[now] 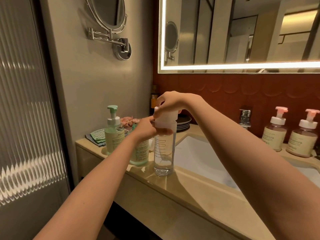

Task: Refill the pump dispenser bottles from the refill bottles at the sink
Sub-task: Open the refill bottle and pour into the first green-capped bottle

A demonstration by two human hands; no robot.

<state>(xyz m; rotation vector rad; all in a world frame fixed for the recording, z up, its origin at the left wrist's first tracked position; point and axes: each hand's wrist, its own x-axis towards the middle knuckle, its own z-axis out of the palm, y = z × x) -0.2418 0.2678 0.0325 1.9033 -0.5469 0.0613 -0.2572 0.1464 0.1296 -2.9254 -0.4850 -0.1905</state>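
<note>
Clear bottle (163, 153) stood upright on the counter (173, 187) just left of the sink (199, 153), its long axis vertical: left hand (144, 130) gripped its neck, right hand (170, 103) curled over the white cap (167, 116) from above.

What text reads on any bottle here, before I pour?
No text is legible enough to quote.
Green pump bottle label: print too small.
Second green bottle label: blurred.
Left pink pump bottle label: blurred.
Right pink pump bottle label: blurred.
Clear bottle: graduation lines only, no readable numbers.
</note>
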